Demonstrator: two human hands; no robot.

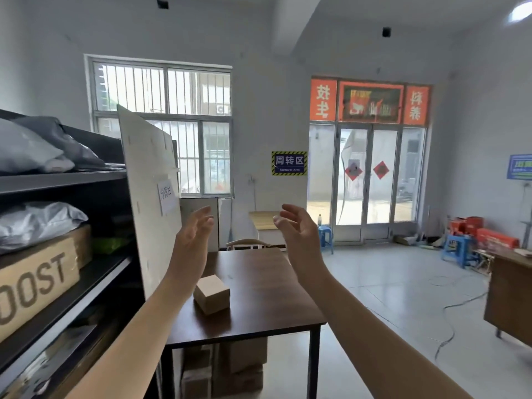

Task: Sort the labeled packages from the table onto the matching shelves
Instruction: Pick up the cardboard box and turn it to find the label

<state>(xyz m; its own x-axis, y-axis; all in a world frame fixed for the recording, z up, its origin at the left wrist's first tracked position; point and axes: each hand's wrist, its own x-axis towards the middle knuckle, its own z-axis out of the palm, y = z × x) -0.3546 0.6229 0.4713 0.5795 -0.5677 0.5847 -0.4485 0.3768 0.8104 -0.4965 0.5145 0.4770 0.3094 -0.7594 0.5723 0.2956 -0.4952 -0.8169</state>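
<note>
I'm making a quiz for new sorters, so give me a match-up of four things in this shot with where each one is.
1. small cardboard box
2. grey poly bags
3. blue stool
4. stacked cartons

A. under the table
B. top shelf at left
C. on the tabletop
D. on the floor by the glass door

Pairs: 1-C, 2-B, 3-D, 4-A

A barred window (pixel 162 122) filled the far wall beside a blue, yellow-striped sign (pixel 289 163). Glass doors (pixel 367 180) stood right, under orange banners (pixel 323 99). Blue plastic stools (pixel 457 250) sat near a brown wooden desk (pixel 508 295).
</note>
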